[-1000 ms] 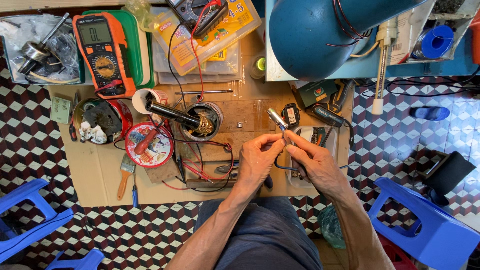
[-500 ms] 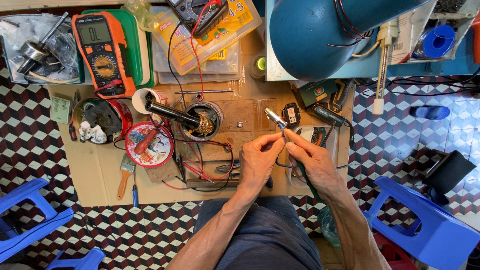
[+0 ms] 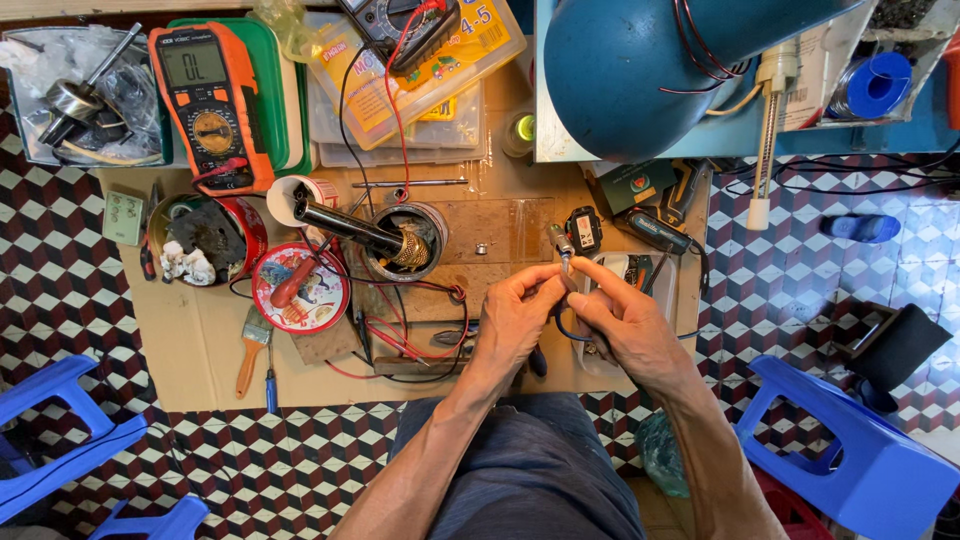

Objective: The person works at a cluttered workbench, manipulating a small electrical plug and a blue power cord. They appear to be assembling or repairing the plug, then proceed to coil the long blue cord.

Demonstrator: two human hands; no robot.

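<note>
Metal catches light where my left hand [image 3: 515, 318] and right hand [image 3: 628, 322] meet, both pinched shut on a small plug [image 3: 562, 243] above the cardboard-covered table [image 3: 200, 345]; its long axis points away from me, fingertips touching below it.

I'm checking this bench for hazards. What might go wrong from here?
1. Both hands, left and right, pinch a small metal plug on a dark cable in mid-air; it may slip, or a fingertip get nicked.
2. Red wires loop on the cardboard right under the left wrist; a snag might drag the tin cup over.
3. The blue lamp shade hangs close overhead, so lifting the work may knock it.
</note>
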